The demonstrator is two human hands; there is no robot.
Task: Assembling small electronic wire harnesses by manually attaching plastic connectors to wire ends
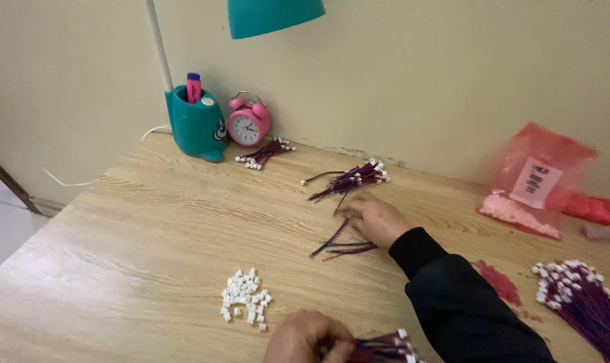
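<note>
Nearest the lens, a thin wire bundle [384, 347] is pinched tight in the left hand [308, 341], beside the white connector pile [244, 299]. Further right, loose wires [342, 247] are pressed flat under the right hand [375, 218], fingers together. Light, limp strands, judged best gripped mid-length.

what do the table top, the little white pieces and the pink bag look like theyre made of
Table top: pale wood-grain surface, matte, with visible streaked grain; could be laminate rather than solid wood. Little white pieces: seemingly moulded plastic, small, blocky, opaque. Pink bag: thin translucent plastic film, slightly shiny and crinkled, contents showing through.
</note>
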